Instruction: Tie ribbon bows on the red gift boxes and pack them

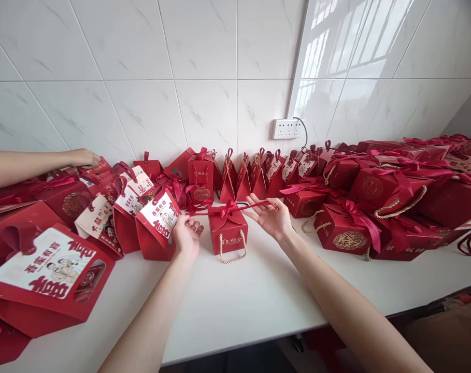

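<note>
A small red gift box [228,233] with gold lettering and a gold cord handle [232,261] stands upright on the white table between my hands. A red ribbon [229,207] is tied in a bow on its top, and its tails stretch out to both sides. My left hand [187,235] pinches the left tail, close beside a red box with a white printed label [160,217]. On the other side, my right hand [272,217] grips the right tail near the thumb, palm up with several fingers spread. The exact pinch points are partly hidden.
Another person's hand [85,158] reaches over the boxes at the far left. Red triangular boxes [243,178] line the tiled wall. More ribboned boxes [347,233] are piled on the right. A power strip [286,129] is on the wall. The white table [243,311] has its edge in front.
</note>
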A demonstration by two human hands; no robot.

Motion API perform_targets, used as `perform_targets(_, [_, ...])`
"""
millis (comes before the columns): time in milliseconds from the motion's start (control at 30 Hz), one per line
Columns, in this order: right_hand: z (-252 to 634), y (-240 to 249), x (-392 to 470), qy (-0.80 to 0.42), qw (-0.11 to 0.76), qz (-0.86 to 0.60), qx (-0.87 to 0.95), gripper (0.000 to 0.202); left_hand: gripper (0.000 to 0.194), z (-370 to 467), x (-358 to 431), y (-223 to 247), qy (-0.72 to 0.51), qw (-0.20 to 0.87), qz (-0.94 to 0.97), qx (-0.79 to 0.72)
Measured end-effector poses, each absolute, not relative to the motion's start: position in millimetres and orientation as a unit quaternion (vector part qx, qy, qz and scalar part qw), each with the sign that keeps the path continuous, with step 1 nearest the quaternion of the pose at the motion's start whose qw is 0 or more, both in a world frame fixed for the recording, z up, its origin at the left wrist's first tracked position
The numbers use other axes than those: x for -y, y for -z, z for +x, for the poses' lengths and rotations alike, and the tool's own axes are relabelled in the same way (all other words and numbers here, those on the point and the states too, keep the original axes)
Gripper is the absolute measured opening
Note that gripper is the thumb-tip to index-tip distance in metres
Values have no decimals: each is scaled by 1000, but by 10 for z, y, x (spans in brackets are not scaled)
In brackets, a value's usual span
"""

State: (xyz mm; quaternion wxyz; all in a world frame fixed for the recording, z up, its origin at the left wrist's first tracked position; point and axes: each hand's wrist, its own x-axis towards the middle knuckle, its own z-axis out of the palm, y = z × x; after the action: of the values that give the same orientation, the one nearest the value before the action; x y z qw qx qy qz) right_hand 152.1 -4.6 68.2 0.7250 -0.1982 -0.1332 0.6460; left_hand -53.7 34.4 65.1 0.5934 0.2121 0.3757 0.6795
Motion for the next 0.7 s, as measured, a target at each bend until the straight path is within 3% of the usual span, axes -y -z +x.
perform_targets(267, [1644,-769,52,-595,790,-145,32,14,14,-605,-365,-712,-723,549,167,-385])
perform_targets(700, [1828,-781,76,-562,818,-98,77,14,20,-727,-427,-709,-758,495,166,-391])
